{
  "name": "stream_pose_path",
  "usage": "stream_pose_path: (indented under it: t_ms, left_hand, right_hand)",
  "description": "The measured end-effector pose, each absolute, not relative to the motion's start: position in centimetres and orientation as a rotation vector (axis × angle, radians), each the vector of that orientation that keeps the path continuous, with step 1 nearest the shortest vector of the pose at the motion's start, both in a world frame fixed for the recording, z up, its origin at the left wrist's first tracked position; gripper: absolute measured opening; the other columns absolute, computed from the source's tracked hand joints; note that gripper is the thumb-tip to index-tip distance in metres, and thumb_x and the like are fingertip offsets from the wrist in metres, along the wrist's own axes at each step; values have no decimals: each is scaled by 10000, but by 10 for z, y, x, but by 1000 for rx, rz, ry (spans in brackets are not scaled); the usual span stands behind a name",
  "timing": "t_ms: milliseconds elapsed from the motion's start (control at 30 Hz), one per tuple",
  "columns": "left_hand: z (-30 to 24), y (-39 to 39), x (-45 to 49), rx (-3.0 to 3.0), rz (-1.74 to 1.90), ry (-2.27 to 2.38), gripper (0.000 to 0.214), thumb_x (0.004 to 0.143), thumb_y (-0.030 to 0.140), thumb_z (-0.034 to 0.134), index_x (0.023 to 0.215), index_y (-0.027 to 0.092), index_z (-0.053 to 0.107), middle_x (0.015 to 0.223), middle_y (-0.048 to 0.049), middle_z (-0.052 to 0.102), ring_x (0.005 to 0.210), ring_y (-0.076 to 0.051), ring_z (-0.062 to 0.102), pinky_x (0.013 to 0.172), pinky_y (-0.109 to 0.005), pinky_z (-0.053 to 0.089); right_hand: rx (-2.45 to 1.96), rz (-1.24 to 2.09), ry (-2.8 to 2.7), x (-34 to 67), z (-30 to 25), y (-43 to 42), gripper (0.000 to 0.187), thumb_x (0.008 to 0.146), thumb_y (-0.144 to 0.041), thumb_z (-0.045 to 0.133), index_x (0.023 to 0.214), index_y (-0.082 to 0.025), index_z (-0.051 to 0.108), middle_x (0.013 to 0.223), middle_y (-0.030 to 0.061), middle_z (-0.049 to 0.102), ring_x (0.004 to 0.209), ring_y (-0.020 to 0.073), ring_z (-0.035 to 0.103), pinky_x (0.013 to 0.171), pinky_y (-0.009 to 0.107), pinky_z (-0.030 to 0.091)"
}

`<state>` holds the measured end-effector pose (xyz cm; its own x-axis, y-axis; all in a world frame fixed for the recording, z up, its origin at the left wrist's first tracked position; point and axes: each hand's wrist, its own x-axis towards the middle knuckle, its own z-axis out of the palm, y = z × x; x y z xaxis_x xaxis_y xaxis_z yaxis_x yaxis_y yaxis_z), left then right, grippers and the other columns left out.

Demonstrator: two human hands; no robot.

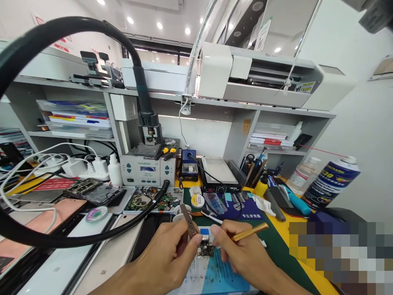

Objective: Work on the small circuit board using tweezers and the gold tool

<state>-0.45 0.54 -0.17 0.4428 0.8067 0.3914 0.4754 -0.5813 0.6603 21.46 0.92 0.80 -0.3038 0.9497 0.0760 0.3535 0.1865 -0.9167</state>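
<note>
PCB (206, 248) btwn L grip (172, 250), R grip (238, 248)

Bright, mostly even white light comes from above, where the round ceiling lights (159, 25) burn out to plain white spots and repeat as glare on the glossy panel (285, 24), while the bays under the shelf (215, 103) lie in soft grey shade. The wide lens stretches the edges, so the can (330, 184) leans outward and the hose (76, 25) looms large at left. The middle is fairly sharp, though the board's (205, 248) finest detail is too small to read, and coarse blocks (340, 254) mask the lower right.
</note>
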Motion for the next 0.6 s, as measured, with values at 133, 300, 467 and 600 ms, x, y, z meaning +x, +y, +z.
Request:
stream_pose_path:
  t_ms: [133,300,467,600]
  left_hand:
    - [-3,4,-4,2292,959,1108,274,1041,356,432,858,209,572,657,24,531,572,-139,476,565,-277,352]
    - [0,2,-2,2335,978,1102,307,1044,334,400,843,189,583,658,15,546,573,-146,496,564,-287,359]
    - [1,3,-2,2320,947,1110,306,1043,330,390,865,188,594,699,-4,590,612,-157,551,600,-291,400]
    - [4,3,-3,2323,958,1071,281,1038,320,387,892,202,597,712,-1,601,624,-161,571,602,-289,421]
  right_hand:
    - [-1264,1149,-1755,216,6,11,521,1002,-610,500,734,-176,604,506,-25,551,362,89,430,377,209,323]
    - [-1302,1138,-1784,217,3,12,526,1012,-609,494,745,-169,602,520,-25,572,356,72,442,390,196,331]
    - [-1298,1132,-1795,216,3,13,535,1011,-616,489,738,-169,600,521,-21,572,368,79,460,400,199,341]
    - [-1271,1151,-1794,219,5,12,522,1012,-605,493,744,-169,599,537,-21,559,402,88,479,417,202,357]
